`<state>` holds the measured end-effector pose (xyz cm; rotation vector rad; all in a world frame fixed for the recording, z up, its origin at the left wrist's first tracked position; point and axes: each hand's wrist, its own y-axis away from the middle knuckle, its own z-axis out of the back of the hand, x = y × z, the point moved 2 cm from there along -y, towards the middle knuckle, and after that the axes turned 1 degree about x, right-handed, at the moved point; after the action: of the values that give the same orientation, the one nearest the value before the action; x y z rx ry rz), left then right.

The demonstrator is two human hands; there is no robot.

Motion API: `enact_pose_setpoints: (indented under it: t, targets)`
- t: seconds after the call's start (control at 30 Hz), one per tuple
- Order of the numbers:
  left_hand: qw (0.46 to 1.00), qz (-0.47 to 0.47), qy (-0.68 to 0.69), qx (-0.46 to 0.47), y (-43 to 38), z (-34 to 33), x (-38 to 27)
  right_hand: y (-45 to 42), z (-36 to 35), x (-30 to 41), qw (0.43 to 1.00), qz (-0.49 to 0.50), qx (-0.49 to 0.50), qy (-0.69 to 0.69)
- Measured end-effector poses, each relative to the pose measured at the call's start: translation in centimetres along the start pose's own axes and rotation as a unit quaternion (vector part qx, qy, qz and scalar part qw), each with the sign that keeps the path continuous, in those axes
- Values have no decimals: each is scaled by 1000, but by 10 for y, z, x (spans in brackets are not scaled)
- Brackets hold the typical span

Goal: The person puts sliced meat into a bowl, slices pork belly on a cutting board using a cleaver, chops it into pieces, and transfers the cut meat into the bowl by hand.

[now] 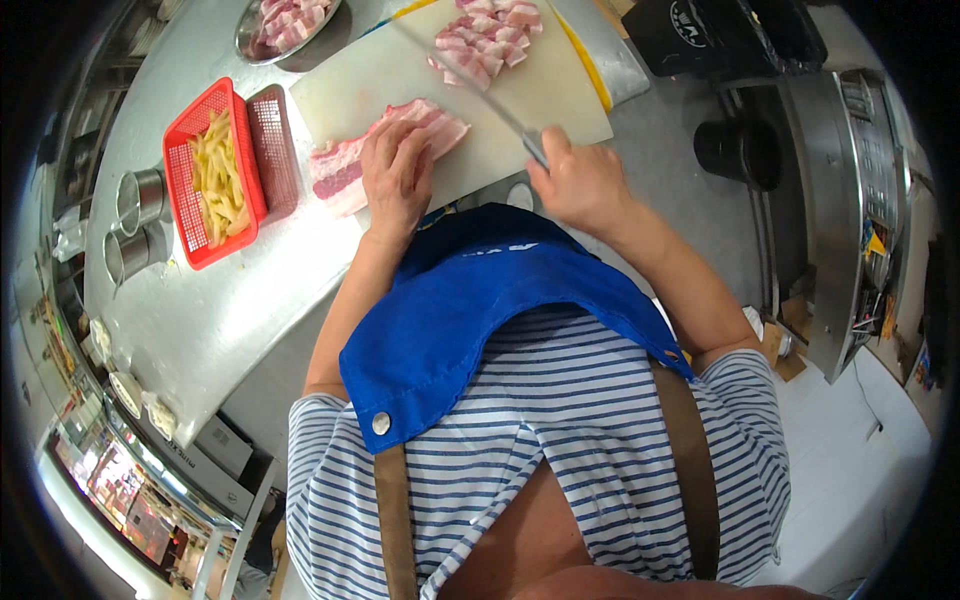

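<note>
A slab of raw pork belly [337, 176] lies on a white cutting board [330, 97]. My left hand [397, 169] rests on top of the slab with its fingers curled over it. My right hand [581, 180] grips a knife [491, 101] by its handle. The blade is blurred and points up and left over the board, apart from the slab. Beyond the blade, a pile of cut pork pieces [491, 37] sits at the far side of the board.
Left of the board, a red plastic basket [255, 172] holds pale yellow strips. Two metal cups [139, 199] stand beside it. A metal bowl [337, 11] of cut meat is at the back. The steel table [247, 300] ends near my waist. Black bins [739, 154] stand at right.
</note>
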<state>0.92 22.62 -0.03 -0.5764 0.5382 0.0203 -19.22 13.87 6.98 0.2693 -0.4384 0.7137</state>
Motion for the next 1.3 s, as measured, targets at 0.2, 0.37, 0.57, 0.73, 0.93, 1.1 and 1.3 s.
enact_pose_setpoints:
  t: [0.2, 0.37, 0.57, 0.73, 0.93, 1.1, 1.3]
  targets:
    - [999, 1, -10, 35, -5, -9, 1, 36, -18, -4, 994, 75, 54, 61]
    - [999, 19, -10, 46, 1, -15, 6, 43, -24, -5, 992, 44, 95, 74]
    - [997, 28, -24, 72, -2, -17, 7, 6, -35, 3, 990, 33, 133, 30]
    - [996, 46, -12, 76, -5, -18, 9, -34, -58, 11, 993, 50, 108, 26]
    - [997, 55, -17, 58, -3, -17, 7, 9, -38, -2, 977, -26, 204, 62]
    - [996, 54, -12, 64, -9, -19, 7, -48, -55, 15, 987, 28, 144, 68]
    - [996, 65, 12, 53, -8, -14, 7, -48, -37, -4, 987, -39, 157, 6]
